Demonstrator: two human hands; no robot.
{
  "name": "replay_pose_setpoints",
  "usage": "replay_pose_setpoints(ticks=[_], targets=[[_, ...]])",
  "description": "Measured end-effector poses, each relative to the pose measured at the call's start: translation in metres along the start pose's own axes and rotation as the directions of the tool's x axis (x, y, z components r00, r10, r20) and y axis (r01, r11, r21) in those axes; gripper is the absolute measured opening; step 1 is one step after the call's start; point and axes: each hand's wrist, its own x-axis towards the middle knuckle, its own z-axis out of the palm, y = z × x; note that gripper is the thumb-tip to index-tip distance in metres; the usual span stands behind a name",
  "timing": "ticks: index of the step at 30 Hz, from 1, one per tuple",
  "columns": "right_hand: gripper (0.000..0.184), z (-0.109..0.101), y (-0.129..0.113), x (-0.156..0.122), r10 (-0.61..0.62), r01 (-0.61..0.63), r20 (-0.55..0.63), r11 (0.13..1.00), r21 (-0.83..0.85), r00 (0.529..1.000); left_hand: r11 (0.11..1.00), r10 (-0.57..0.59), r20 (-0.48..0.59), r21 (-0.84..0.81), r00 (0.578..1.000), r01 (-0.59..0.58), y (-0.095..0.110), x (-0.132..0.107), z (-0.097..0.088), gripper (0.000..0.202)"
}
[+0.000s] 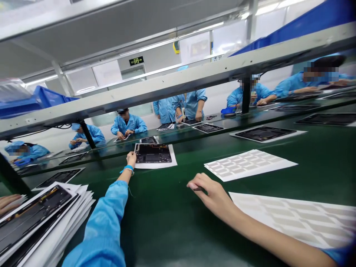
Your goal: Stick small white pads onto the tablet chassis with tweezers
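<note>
My left hand (131, 158) reaches far forward in a blue sleeve and grips the near-left edge of a white sheet carrying a black device panel (153, 153) on the green conveyor belt (172, 218). A blue band circles that wrist. My right hand (207, 191) rests on the belt closer to me, fingers curled and pinched around a small dark thing I cannot make out. It lies between two white sheets of pale stickers, one (249, 164) ahead of it and one (300, 218) at the right.
A stack of panels on white sheets (41, 218) sits at the near left, with another person's hand (8, 203) beside it. More panels (263, 133) ride the belt further along. Several workers in blue coats (128, 125) sit opposite. A metal rack beam (178, 83) crosses overhead.
</note>
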Motion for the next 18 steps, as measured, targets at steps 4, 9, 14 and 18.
replay_pose_setpoints(ticks=[4,9,14,18], targets=[[0.022,0.000,0.003,-0.001,0.031,-0.031,0.035,1.000,0.000,0.999,0.987,0.119,0.126,0.093,0.985,-0.131,-0.004,-0.025,-0.001,0.038],[0.023,0.005,0.003,-0.004,0.073,-0.074,0.119,0.997,-0.003,0.990,0.893,0.395,0.443,0.020,0.805,-0.449,-0.002,-0.122,0.012,0.046],[0.021,0.006,0.010,-0.004,0.137,-0.134,0.139,0.991,-0.030,0.981,0.580,0.669,0.665,-0.188,0.332,-0.793,0.016,-0.198,0.014,0.044],[0.022,0.006,0.013,-0.004,0.188,-0.180,0.158,0.982,-0.061,0.969,0.585,0.678,0.662,-0.224,0.319,-0.779,0.024,-0.204,0.009,0.042]])
